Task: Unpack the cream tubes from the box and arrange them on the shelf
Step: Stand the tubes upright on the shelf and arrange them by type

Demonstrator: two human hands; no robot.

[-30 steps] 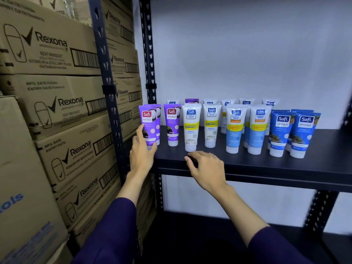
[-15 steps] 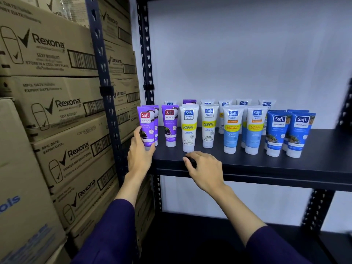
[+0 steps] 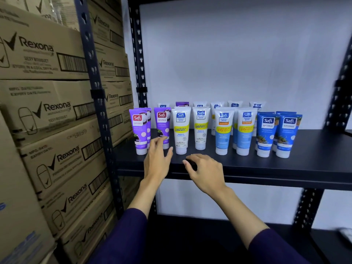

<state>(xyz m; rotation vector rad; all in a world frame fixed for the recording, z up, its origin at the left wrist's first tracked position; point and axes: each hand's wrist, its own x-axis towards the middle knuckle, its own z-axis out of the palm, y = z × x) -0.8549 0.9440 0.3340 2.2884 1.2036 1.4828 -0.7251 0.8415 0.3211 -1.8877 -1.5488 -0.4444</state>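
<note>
Several Safi cream tubes stand cap-down in rows on the black shelf (image 3: 266, 168): purple tubes (image 3: 139, 130) at the left, white-and-yellow ones (image 3: 181, 130) in the middle, light blue ones (image 3: 222, 132), then dark blue ones (image 3: 266, 134) at the right. My left hand (image 3: 158, 159) hovers with spread fingers in front of the second purple tube (image 3: 162, 122) and holds nothing. On the shelf's front edge rests my right hand (image 3: 203, 170), its fingers loosely curled and empty. No box of tubes is in view.
Stacked brown Rexona cartons (image 3: 47, 111) fill the rack to the left, behind a dark perforated upright (image 3: 99, 111). The right part of the shelf holds no tubes. A lower shelf (image 3: 209, 235) lies below, with something white at its far right edge.
My left hand has let go of the leftmost purple tube and moved right, fingers now spread. That tube stands on its own. My right hand has stayed on the shelf edge.
</note>
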